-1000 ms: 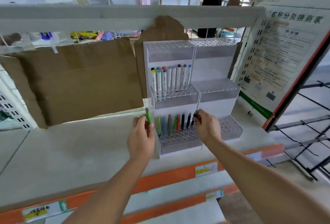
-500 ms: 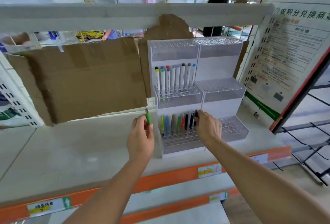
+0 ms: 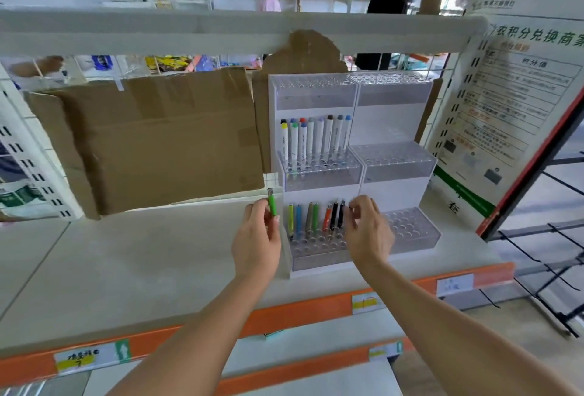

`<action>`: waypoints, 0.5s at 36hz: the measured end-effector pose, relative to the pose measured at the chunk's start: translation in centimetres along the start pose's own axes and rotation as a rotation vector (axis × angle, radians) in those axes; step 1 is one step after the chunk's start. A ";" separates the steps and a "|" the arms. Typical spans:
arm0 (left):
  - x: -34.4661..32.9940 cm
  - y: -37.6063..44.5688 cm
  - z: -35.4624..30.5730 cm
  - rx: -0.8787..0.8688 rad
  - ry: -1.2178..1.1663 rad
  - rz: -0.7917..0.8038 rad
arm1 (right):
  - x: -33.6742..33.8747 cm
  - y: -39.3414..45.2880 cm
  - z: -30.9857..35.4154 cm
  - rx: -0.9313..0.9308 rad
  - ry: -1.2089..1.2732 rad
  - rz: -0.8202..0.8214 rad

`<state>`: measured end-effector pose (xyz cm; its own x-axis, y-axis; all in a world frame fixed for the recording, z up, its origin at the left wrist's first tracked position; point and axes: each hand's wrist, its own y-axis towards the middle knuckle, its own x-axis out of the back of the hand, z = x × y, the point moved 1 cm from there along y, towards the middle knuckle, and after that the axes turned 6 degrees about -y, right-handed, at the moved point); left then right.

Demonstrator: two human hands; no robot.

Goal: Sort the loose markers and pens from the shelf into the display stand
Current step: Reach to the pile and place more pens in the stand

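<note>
Fingers of the right hand [image 3: 368,231] have come off the black pen [image 3: 341,214], now standing in the display stand [image 3: 316,256] bottom row, and hang loosely curled. The left hand [image 3: 257,237] still pinches the green pen [image 3: 271,203], next to slot.

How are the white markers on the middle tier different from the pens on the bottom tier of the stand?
The white markers have white barrels with only their caps coloured; the pens have barrels coloured all over: yellow, blue, grey, green, orange, black. The markers look longer and thicker than the slimmer pens. The markers stand nearly upright, while the pens lean back a little. Both sets sit in the holes of the left half of the display stand.
</note>
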<state>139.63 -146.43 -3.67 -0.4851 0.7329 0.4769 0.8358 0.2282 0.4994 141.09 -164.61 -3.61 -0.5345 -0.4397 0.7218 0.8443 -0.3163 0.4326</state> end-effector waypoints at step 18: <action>0.2 0.0 -0.9 -0.225 -0.116 0.123 | -0.3 -1.2 7.2 0.210 0.371 0.250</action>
<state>139.30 -146.82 -2.92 -0.3403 0.8178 0.4641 0.8020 -0.0052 0.5973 140.53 -158.05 -0.42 -0.2599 -0.7624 0.5926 0.9176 -0.0037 0.3975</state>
